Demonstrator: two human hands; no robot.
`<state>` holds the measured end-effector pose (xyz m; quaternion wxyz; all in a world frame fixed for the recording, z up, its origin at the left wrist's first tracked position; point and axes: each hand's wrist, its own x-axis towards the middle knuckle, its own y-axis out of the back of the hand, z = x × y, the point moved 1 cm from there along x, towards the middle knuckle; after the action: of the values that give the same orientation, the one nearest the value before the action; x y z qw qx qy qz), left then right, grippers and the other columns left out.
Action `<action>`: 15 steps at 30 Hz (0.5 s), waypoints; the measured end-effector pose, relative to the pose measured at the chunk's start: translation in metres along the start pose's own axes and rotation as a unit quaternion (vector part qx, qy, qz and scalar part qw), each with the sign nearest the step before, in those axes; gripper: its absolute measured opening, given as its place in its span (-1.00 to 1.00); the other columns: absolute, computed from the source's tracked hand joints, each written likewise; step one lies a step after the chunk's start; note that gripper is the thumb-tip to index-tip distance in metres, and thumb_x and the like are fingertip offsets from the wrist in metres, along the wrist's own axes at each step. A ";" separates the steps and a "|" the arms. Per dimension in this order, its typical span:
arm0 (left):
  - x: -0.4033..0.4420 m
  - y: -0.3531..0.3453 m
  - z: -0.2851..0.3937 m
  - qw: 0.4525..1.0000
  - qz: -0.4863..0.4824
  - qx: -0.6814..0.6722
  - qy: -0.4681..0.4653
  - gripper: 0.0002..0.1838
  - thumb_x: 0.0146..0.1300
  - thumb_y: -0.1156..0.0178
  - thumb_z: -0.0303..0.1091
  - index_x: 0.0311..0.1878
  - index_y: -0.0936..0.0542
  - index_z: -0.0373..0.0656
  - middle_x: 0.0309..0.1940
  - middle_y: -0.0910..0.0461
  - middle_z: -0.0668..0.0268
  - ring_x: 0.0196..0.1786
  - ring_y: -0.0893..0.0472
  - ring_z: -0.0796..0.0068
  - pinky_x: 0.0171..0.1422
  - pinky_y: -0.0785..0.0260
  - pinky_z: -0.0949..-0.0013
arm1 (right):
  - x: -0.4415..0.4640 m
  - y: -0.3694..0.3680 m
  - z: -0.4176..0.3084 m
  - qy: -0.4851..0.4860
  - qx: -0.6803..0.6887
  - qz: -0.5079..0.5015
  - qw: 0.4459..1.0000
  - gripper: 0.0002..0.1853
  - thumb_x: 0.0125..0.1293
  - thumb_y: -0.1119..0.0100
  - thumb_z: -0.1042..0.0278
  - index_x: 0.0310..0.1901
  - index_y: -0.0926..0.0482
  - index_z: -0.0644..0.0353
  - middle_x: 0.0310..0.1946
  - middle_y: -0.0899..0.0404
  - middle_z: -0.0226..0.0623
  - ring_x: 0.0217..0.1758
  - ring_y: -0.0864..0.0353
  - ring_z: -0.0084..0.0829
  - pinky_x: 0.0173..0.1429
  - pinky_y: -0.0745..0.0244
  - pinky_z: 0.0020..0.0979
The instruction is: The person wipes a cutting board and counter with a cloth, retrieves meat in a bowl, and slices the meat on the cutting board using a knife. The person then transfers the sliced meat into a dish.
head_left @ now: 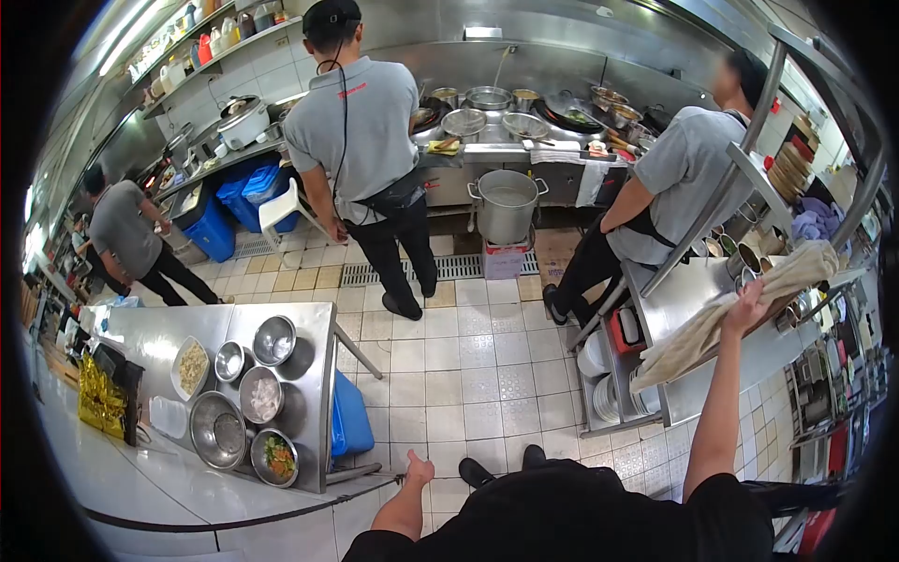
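Right hand is curled onto a long beige fabric cloth stretched out to either side beneath it, left hand held empty, loosely spread; cloth judged soft, light, limp, best gripped mid-length through its bunched folds.

The right hand is clenched, arm outstretched. The left hand, seemingly slack, hangs beside the worktop's near right corner.

Long beige fabric towel, creased, stretched out slantwise across the grey steel table on the right. Right hand grips it partway along; near end fans wider.
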<state>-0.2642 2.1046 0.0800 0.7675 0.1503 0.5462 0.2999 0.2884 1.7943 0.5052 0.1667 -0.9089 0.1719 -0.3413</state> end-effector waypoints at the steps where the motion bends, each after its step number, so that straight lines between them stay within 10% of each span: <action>1: 0.005 -0.003 0.001 1.000 -0.004 0.004 -0.012 -0.14 0.19 -0.03 -0.23 0.40 0.28 -0.16 0.07 -0.41 -0.28 0.16 -0.44 -0.13 0.29 -0.23 0.10 | -0.001 -0.006 -0.003 0.011 -0.003 0.009 1.000 -0.82 0.34 -0.06 0.30 -0.14 -0.39 0.19 -0.46 -0.36 -0.47 -0.47 -0.29 -0.67 -0.43 -0.21 -0.59; 8: 0.014 -0.001 0.033 0.996 0.025 -0.031 -0.077 -0.14 0.21 -0.07 -0.20 0.39 0.25 -0.16 0.04 -0.42 -0.30 0.13 -0.46 -0.16 0.26 -0.27 0.09 | 0.023 0.008 0.024 0.213 -0.208 0.027 0.954 -0.65 0.33 -0.08 0.31 0.01 -0.41 0.41 -0.10 -0.51 -0.19 -0.10 -0.50 -0.38 0.03 -0.37 -0.40; 15: 0.008 -0.024 0.010 0.996 0.033 -0.009 -0.088 -0.22 0.16 -0.14 -0.15 0.35 -0.02 -0.27 0.08 -0.41 -0.26 0.19 -0.42 -0.11 0.28 -0.26 0.13 | 0.028 0.018 0.031 0.214 -0.195 -0.010 0.957 -0.50 0.32 -0.11 0.28 0.16 -0.30 0.48 0.12 -0.42 0.07 0.16 -0.44 -0.12 0.24 -0.26 -0.30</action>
<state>-0.2465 2.0916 0.0640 0.8037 0.1866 0.4688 0.3155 0.3257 1.7725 0.4918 -0.0583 -0.8309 0.2578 -0.4896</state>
